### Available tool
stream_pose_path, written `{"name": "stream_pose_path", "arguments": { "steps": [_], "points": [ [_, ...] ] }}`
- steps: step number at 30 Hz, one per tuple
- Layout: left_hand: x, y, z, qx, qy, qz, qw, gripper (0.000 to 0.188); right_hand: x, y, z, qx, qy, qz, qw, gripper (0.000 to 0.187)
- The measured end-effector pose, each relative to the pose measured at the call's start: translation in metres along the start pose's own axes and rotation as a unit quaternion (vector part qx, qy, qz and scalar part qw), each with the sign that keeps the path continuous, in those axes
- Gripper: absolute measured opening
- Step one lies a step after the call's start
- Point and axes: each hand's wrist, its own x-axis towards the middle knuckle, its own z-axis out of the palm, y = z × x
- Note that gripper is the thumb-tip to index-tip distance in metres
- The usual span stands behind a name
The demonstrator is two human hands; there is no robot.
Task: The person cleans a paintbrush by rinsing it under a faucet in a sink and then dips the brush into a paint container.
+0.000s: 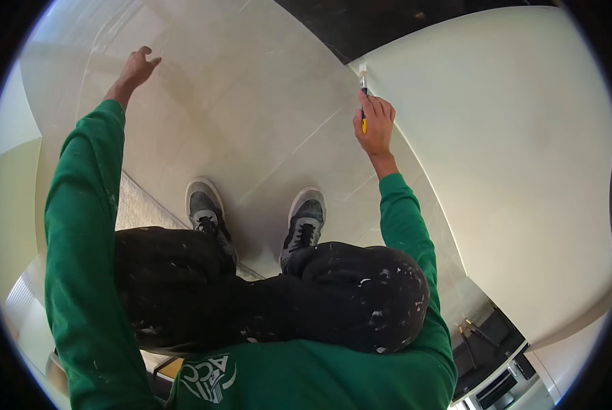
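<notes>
Green sleeves come into the head view from the lower edge, one on each side. The right hand (374,126) is closed around a small paintbrush (363,92). Its fingers wrap the handle, which shows yellow at the lower end, just under the hand. The white tip of the brush sticks out above the fingers and touches the lower edge of the pale wall (518,137), where this wall meets the floor (265,102). So the brush lies inside the grip, pointing up and away from the wrist, with the bristles a little beyond the fingertips.

The left hand (138,68) is far from the brush, on the other side of the picture. It is open, with the fingers spread loosely, and it holds nothing. Whether it touches the pale surface behind it I cannot tell.

Between the two arms the person's knees in dark trousers (285,294) with white paint spots are bent, and two grey shoes (258,219) stand on the shiny light floor tiles. A rough strip of covering (138,205) lies on the floor beside the left shoe. At the lower right some dark tools (484,338) lie near the wall.
</notes>
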Motion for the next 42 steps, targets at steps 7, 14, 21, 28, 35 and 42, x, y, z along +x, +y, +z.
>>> {"name": "stream_pose_path", "arguments": {
  "steps": [7, 14, 21, 28, 35, 42],
  "points": [
    [-0.020, -0.022, -0.023, 0.018, 0.013, -0.003, 1.000, 0.054, -0.005, -0.019, 0.014, 0.008, 0.024, 0.007, 1.000, 0.043],
    [-0.018, -0.026, -0.019, 0.004, 0.016, 0.012, 1.000, 0.053, -0.007, -0.017, 0.009, 0.004, -0.009, 0.013, 1.000, 0.043],
    [-0.003, -0.025, -0.008, -0.007, 0.012, 0.027, 1.000, 0.053, -0.010, -0.009, 0.020, 0.005, 0.007, 0.028, 1.000, 0.043],
    [-0.008, -0.023, -0.022, -0.008, 0.019, 0.038, 0.999, 0.052, -0.006, -0.016, 0.014, -0.010, 0.007, 0.031, 0.999, 0.044],
    [-0.011, -0.026, -0.021, 0.003, 0.002, 0.025, 1.000, 0.051, -0.010, -0.016, 0.014, -0.021, -0.001, 0.033, 0.999, 0.043],
    [-0.009, -0.028, -0.018, 0.005, 0.005, 0.038, 0.999, 0.050, -0.003, -0.020, 0.005, -0.020, -0.026, 0.049, 0.998, 0.039]
  ]
}}
